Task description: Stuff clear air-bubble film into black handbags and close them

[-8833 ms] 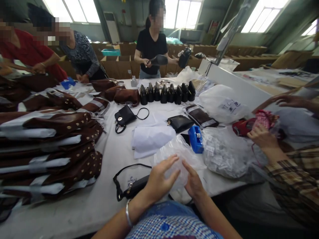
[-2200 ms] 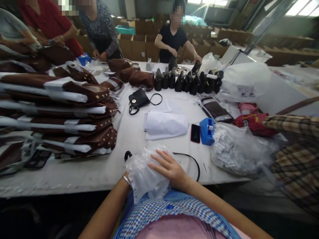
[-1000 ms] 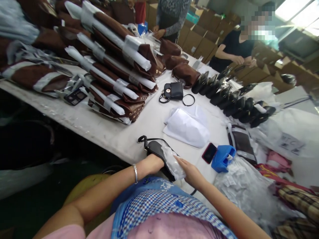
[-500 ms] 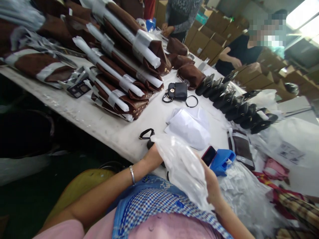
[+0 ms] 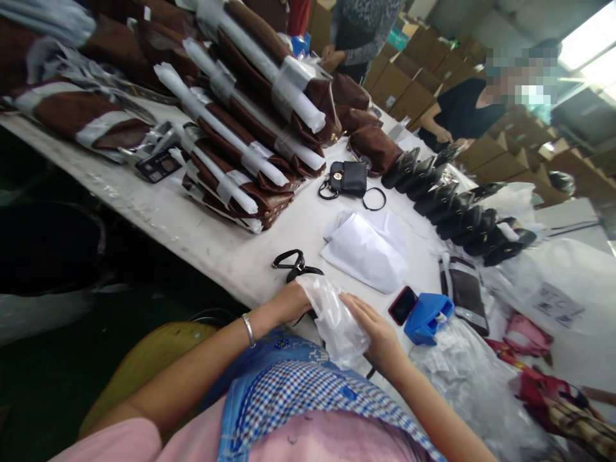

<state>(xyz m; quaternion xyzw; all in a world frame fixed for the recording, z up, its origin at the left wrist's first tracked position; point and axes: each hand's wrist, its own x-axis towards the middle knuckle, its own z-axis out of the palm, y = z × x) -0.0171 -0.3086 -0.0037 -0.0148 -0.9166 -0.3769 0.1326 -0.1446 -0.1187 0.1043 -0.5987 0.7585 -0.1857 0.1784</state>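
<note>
White plastic (image 5: 337,324), black strap (image 5: 299,265), blue-checked apron (image 5: 289,399)

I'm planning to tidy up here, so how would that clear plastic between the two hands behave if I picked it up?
The clear plastic would probably be floppy, since it sags in loose creases between the left hand and right hand. It's likely light, looking thin and translucent. Its glossy highlights suggest it could be slippery.

Worn are a pink top (image 5: 192,431), blue-checked apron (image 5: 289,387) and 1 silvery, probably metal bracelet (image 5: 249,331).
</note>
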